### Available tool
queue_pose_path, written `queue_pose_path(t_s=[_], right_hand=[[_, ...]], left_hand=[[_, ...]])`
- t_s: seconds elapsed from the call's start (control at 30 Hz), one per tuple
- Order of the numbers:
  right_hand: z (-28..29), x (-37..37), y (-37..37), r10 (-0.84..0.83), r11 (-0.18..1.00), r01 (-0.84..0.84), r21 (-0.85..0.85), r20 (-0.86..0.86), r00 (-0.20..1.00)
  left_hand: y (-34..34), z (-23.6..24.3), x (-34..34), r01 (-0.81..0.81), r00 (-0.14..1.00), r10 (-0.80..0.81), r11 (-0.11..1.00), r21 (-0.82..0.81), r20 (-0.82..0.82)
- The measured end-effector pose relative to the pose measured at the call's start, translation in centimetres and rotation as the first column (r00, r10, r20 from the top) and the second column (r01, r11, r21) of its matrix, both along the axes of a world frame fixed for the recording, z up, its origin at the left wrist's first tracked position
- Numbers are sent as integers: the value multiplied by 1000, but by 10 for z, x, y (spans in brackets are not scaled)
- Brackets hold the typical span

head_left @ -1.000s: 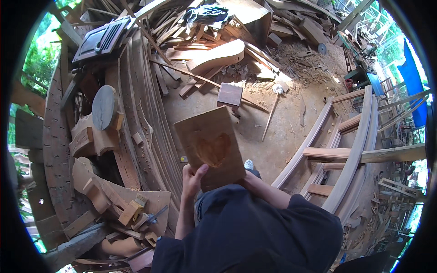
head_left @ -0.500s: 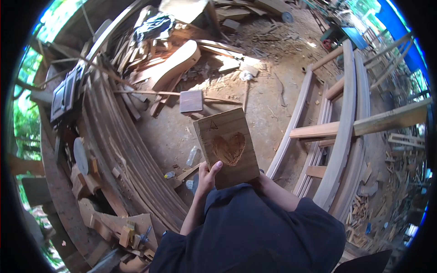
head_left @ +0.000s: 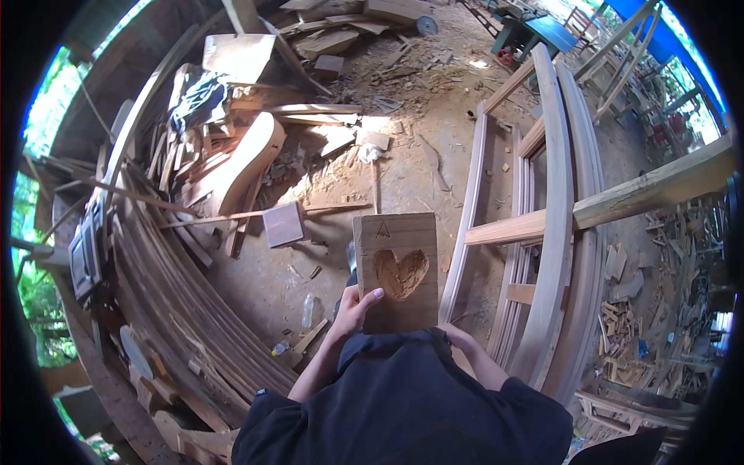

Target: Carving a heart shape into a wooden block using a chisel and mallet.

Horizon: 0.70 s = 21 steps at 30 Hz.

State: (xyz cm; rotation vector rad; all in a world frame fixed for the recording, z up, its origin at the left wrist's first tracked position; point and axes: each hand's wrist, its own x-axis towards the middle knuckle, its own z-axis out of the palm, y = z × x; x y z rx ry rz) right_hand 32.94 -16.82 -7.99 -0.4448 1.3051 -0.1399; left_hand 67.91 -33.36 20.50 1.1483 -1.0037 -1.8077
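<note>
A rectangular wooden board (head_left: 395,242) stands nearly upright in front of my chest, its carved face toward me. A heart-shaped recess (head_left: 401,273) with rough walls is cut into its middle, and a small mark is scratched near the top left corner. My left hand (head_left: 358,307) grips the board's lower left edge, thumb on the front face and the other fingers hidden behind. My right hand (head_left: 451,333) is at the lower right corner; its fingers are hidden behind the board and my dark shirt.
Long wooden frames (head_left: 554,232) lie to the right, crossed by a beam (head_left: 651,194). A small square-topped wooden stool (head_left: 284,225) stands ahead on the left. Stacked planks (head_left: 198,287) run along the left side. Wood scraps, a curved piece (head_left: 252,159) and a plastic bottle (head_left: 308,310) lie on the floor.
The board has turned from a tilt to nearly straight, with my left hand still on it. My view has shifted, so the surroundings sit further left.
</note>
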Motion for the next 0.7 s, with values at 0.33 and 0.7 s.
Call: queue_pose_path(t_s=[0.33,0.7], right_hand=[[74,6,-153,-255,958,246,-145,-51,966],[144,-12,-365,-377,817,493,-298,371,849]], left_hand=[[-221,-37,-28,102,994,-99,994,50,-52],[-473,-27,-60,80,996,-84,989,123,22]])
